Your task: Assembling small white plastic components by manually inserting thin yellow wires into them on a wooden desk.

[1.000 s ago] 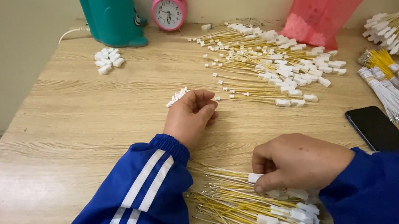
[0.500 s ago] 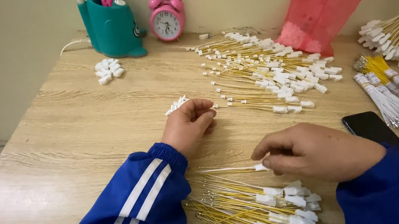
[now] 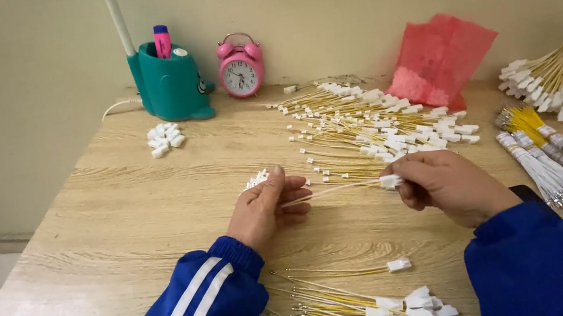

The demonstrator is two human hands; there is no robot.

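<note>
My left hand [image 3: 266,211] and my right hand [image 3: 444,183] hold one yellow wire [image 3: 337,189] stretched between them above the wooden table [image 3: 95,237]. The right fingers pinch its white connector [image 3: 390,180]. The left fingers grip the wire's other end and also hold a bunch of small white connectors [image 3: 255,180]. A loose pile of yellow wires with white connectors [image 3: 363,313] lies near the table's front edge, below my hands.
A larger spread of wired connectors [image 3: 377,129] lies behind my hands. A teal pen holder [image 3: 168,85], a pink alarm clock [image 3: 240,71], a red bag [image 3: 438,61], loose white connectors [image 3: 164,138], wire bundles [image 3: 547,157] and a dark phone, mostly hidden by my right sleeve, are around.
My right hand lifted from the near pile with a wire and rose toward the left hand. Both hands now hold that wire between them. The camera tilted up.
</note>
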